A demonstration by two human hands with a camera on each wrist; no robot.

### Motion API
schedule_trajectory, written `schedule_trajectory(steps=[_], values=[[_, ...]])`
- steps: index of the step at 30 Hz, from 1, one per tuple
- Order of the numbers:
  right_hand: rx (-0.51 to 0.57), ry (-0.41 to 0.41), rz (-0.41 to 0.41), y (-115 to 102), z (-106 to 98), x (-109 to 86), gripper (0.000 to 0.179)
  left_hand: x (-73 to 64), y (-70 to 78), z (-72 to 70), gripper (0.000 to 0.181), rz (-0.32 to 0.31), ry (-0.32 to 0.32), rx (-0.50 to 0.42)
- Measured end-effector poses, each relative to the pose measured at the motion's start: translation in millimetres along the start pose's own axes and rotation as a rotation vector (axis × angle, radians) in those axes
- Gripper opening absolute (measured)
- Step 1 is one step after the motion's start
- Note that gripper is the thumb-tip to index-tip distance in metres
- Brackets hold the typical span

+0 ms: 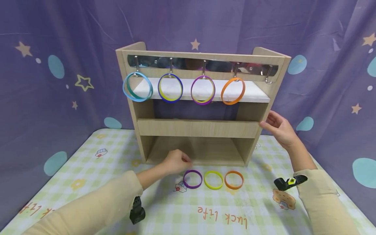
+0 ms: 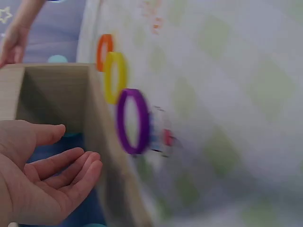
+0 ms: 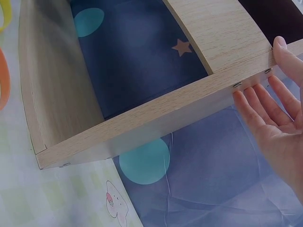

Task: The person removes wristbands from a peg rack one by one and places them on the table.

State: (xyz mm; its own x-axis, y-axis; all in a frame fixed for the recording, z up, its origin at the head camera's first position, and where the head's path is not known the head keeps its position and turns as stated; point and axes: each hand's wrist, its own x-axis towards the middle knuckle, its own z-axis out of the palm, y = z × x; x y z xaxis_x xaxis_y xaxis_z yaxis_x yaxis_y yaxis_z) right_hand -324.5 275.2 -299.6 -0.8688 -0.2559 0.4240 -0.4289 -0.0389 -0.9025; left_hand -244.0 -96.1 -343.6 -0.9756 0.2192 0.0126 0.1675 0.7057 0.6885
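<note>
My left hand [image 1: 177, 162] hovers over the cloth just in front of the wooden shelf [image 1: 198, 128], thumb and fingers loosely bent and apart in the left wrist view, with nothing between them. Nearest to it lies a purple wristband [image 1: 184, 179], close below the fingertips in the head view. A yellow wristband [image 1: 213, 188] and an orange wristband [image 1: 234, 188] lie to its right in a row. At the shelf's right side panel, my right hand [image 1: 280, 129] holds the edge, its thumb [image 3: 282, 49] on the front and its fingertips [image 3: 240, 101] against the outer face.
Along the shelf's top, hooks on a metal strip [image 1: 183, 63] carry light blue wristbands [image 1: 123, 88], a blue and yellow pair [image 1: 159, 88], a purple and yellow pair [image 1: 191, 89] and orange [image 1: 243, 89]. A bare hook [image 1: 268, 78] is rightmost. Behind hangs a purple curtain [image 1: 73, 107].
</note>
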Motion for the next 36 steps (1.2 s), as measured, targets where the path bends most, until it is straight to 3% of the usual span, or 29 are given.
schedule_trajectory(steps=[6, 16, 21, 28, 31, 36], values=[[0.007, -0.004, -0.005, 0.6, 0.0, 0.7, 0.040, 6.0, 29.9, -14.0, 0.019, 0.048, -0.016, -0.036], [-0.015, 0.002, 0.003, -0.2, 0.8, 1.2, 0.039, 2.9, 79.8, -26.8, 0.022, 0.112, 0.004, -0.111], [-0.016, 0.000, 0.010, -1.3, -0.2, 0.7, 0.039, 7.0, 102.6, -32.8, 0.021, 0.195, 0.065, -0.178], [0.003, -0.008, 0.000, -0.6, -1.7, 0.5, 0.039, 12.3, 130.1, -35.9, 0.025, 0.325, 0.221, -0.298], [0.006, -0.010, -0.003, 0.0, -1.6, 1.3, 0.039, 13.7, 138.0, -33.6, 0.030, 0.334, 0.274, -0.363], [0.008, -0.012, -0.005, 0.7, -1.7, 1.8, 0.039, 17.7, 145.6, -24.8, 0.039, 0.283, 0.298, -0.488]])
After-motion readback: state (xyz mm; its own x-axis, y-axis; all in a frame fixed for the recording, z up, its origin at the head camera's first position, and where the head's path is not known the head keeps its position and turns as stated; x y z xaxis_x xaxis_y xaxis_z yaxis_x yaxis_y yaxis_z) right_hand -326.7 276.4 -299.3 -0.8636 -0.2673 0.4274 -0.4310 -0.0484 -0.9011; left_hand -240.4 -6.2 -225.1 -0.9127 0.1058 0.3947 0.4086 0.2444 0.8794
